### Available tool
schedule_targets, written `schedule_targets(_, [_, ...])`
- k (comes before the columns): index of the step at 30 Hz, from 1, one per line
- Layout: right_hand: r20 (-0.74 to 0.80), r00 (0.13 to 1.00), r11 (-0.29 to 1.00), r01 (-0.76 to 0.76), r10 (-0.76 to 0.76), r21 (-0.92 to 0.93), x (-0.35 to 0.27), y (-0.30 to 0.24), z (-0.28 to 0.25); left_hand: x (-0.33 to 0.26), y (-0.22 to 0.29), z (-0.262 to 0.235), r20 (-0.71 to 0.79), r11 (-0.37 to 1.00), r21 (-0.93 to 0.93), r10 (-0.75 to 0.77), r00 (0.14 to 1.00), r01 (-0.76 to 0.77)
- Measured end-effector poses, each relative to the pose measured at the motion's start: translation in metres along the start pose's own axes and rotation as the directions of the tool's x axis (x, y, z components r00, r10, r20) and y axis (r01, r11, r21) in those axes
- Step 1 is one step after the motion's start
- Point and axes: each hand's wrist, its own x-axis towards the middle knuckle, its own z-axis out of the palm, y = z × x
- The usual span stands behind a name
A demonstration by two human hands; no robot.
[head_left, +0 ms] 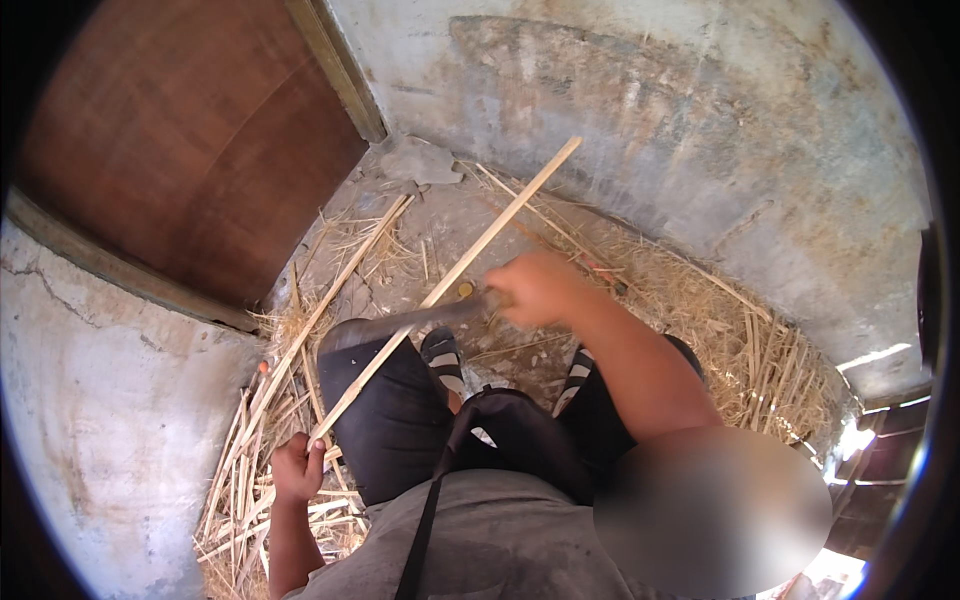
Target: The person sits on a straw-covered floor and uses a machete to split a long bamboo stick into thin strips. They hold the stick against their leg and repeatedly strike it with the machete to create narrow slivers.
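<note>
My left hand (297, 467) is closed on the near end of a long, pale wooden strip (505, 218), perhaps split bamboo. The strip slants up and to the right over my left thigh, its far end in the air. In my right hand (540, 288) is the handle of a long-bladed knife (375, 328), like a machete. Its dark blade points left above my left knee and crosses the strip near its middle. Motion blurs the blade a little, and I cannot tell whether it touches the strip.
Loose strips (235, 480) lie piled along the left wall. Another long strip (340, 285) leans nearby. Shavings and more strips (760, 370) cover the floor at right. A brown door (200, 150) stands at far left, and a stained wall (680, 130) runs along the back.
</note>
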Motion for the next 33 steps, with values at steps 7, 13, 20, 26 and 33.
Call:
schedule_targets(7, [-0.205, 0.754, 0.711, -0.439, 0.624, 0.55, -0.019, 0.092, -0.015, 0.003, -0.005, 0.003, -0.06, 0.999, 0.043, 0.001, 0.998, 0.002])
schedule_targets(13, [-0.104, 0.983, 0.988, -0.149, 0.153, 0.039, -0.001, 0.032, 0.003, 0.004, 0.003, 0.0, -0.033, 0.999, 0.046, -0.005, 0.999, 0.007])
schedule_targets(20, [-0.282, 0.85, 0.864, -0.324, 0.444, 0.385, -0.01, 0.092, 0.002, -0.002, -0.025, 0.002, -0.087, 0.999, 0.027, -0.038, 0.995, 0.04])
schedule_targets(26, [-0.257, 0.908, 0.922, -0.252, 0.331, 0.295, -0.008, 0.074, 0.009, 0.005, -0.017, -0.002, -0.109, 0.999, 0.049, -0.014, 0.994, 0.02])
schedule_targets(33, [-0.162, 0.982, 0.982, -0.066, 0.095, 0.174, -0.005, 0.061, 0.011, 0.001, -0.017, -0.009, -0.031, 0.998, 0.061, 0.007, 1.0, -0.005])
